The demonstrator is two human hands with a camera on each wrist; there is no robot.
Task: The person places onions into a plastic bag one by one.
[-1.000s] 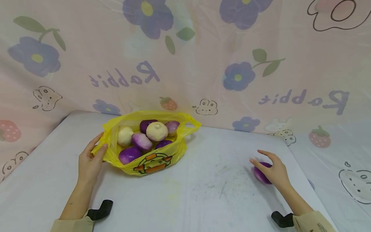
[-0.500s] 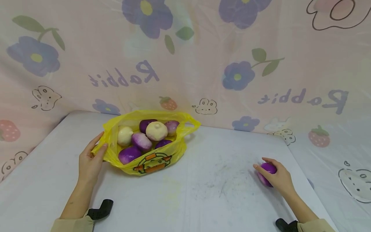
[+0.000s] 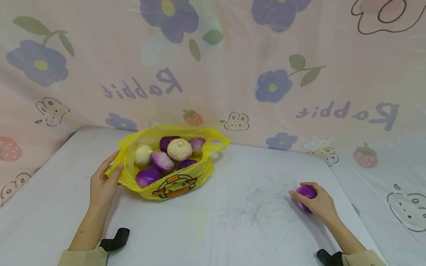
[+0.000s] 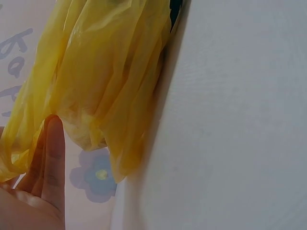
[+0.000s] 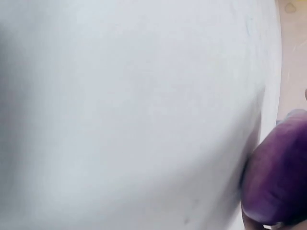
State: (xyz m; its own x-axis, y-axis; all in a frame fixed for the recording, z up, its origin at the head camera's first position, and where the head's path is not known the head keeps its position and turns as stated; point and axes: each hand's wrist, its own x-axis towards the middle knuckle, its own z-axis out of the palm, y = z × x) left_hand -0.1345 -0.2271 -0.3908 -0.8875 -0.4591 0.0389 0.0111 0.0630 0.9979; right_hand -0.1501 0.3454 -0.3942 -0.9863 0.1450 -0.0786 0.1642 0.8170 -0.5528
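Note:
On the left of the head view, my left hand [image 3: 104, 188] pinches the side of a yellow plastic bag [image 3: 207, 173]. The bag lies with its mouth wide, and its crumpled side [image 4: 110, 72] fills much of the left wrist view. Inside it are several onions, among them a purple onion [image 3: 148, 177], a paler purple one [image 3: 162, 162] and two white ones. Far to the right, my right hand [image 3: 323, 205] grips a single purple onion [image 3: 306, 191], thumb on one side and fingers on the other. That onion's lower part [image 5: 278, 182] shows close to the tabletop in the right wrist view.
Both hands work over a white table [image 3: 233, 229] with grey smudges near the right onion. A patterned cloth [image 3: 213, 74] hangs behind it. Black wrist mounts, such as the left one [image 3: 115, 240], stick out from the sleeves.
My right hand has come down around the loose onion, which has shifted slightly to the right and turned. The left hand and the bag have stayed put.

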